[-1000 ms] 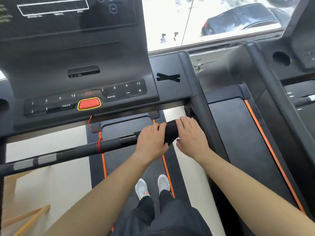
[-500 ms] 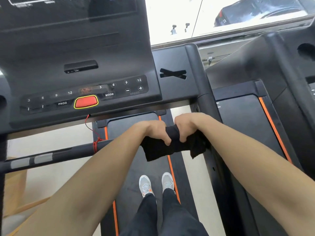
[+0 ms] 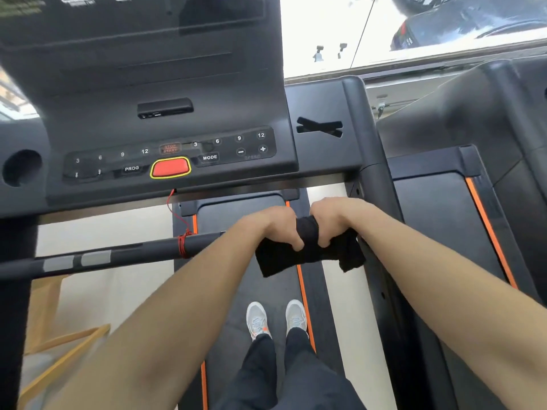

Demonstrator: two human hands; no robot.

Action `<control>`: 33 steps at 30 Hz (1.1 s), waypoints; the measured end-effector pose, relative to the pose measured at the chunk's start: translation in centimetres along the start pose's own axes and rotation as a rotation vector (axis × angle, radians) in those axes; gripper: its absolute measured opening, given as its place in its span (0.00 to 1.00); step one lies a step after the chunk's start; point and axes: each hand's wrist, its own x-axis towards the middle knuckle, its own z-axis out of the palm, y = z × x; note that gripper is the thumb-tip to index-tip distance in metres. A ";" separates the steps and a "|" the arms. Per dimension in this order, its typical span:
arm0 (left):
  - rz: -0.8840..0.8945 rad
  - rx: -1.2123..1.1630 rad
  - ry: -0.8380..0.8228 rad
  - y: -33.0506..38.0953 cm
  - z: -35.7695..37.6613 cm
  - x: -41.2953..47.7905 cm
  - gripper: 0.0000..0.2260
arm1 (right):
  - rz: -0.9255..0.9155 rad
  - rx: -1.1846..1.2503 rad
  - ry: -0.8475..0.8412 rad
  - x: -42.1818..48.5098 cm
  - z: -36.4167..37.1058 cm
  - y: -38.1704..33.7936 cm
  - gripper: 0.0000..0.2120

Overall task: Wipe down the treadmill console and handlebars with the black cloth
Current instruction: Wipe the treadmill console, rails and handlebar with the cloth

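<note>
Beside a bright window [image 3: 414, 31] with a dark car parked outside, a black treadmill console [image 3: 165, 84] with numbered keys and a red, yellow-rimmed stop button [image 3: 170, 167] fills the upper part of the view, with a second treadmill [image 3: 461, 184] alongside at right. Below the console, a person standing on the orange-edged running belt [image 3: 266, 285] in grey trainers [image 3: 275, 318] grips the black front handlebar [image 3: 118, 254] at its right end. The black cloth [image 3: 307, 253] is draped over the bar there, bunched between the two fists and hanging below them in loose folds. The left hand [image 3: 273, 227] is closed over the cloth's left part, fingers curled down and around; the right hand [image 3: 333, 220] is clenched on its right part, just beside the right upright. A red safety cord [image 3: 183, 232] is knotted round the bar, left of the hands.
</note>
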 end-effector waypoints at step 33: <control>-0.069 0.181 0.176 -7.3 1.7 -3.5 0.13 | -0.063 -0.102 0.305 2.0 1.9 -8.7 0.12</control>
